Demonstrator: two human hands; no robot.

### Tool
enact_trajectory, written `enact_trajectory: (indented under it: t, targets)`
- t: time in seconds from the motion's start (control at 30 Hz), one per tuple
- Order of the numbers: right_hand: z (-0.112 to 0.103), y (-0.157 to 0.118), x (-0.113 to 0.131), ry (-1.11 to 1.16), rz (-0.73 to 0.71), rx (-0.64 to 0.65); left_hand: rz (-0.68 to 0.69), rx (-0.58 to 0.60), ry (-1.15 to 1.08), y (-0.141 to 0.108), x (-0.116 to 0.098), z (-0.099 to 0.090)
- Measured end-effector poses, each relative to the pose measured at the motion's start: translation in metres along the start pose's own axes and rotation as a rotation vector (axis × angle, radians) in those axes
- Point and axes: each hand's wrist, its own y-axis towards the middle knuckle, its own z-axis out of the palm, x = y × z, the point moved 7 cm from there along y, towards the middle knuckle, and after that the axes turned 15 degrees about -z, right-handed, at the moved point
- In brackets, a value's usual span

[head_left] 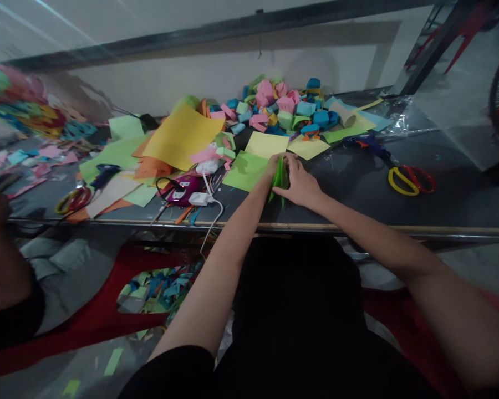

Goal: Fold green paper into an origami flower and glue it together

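Note:
A bright green piece of folded paper (279, 176) stands on edge between my hands over the dark table. My left hand (275, 162) grips its far side, with most of the fingers hidden behind the paper and my wrist. From the right, my right hand (301, 182) closes on the same paper, thumb on the near side and fingertips at the far top. Beside my left forearm lies a flat green sheet (244, 170). Pale yellow sheets (266, 145) lie just beyond my hands.
Folded paper pieces (286, 105) are heaped by the wall. Scissors (411, 180) and a blue glue gun (368, 145) lie at right. A purple power strip (185, 190) with cords sits at left, near more coloured sheets (183, 136). Another person's arm (2, 260) shows at far left.

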Motion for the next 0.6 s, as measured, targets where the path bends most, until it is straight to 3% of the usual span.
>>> enact_trajectory:
  t: [0.13,0.27,0.37,0.47,0.6]
  targets:
    - [-0.006,0.009,-0.025,0.032,0.062,0.020,-0.049,-0.052,0.107,-0.003,0.003,0.004]
    - [-0.052,0.014,-0.059,0.019,-0.022,-0.251,-0.032,0.016,0.147,-0.014,-0.001,0.016]
    - [-0.074,0.014,-0.081,-0.015,0.022,-0.388,-0.002,0.139,0.231,-0.021,-0.003,0.028]
    - [-0.074,0.013,-0.099,0.043,0.106,-0.475,0.061,0.209,0.320,-0.023,-0.003,0.034]
    - [-0.051,0.012,-0.113,0.259,0.128,-0.503,0.154,0.145,0.410,-0.023,-0.006,0.033]
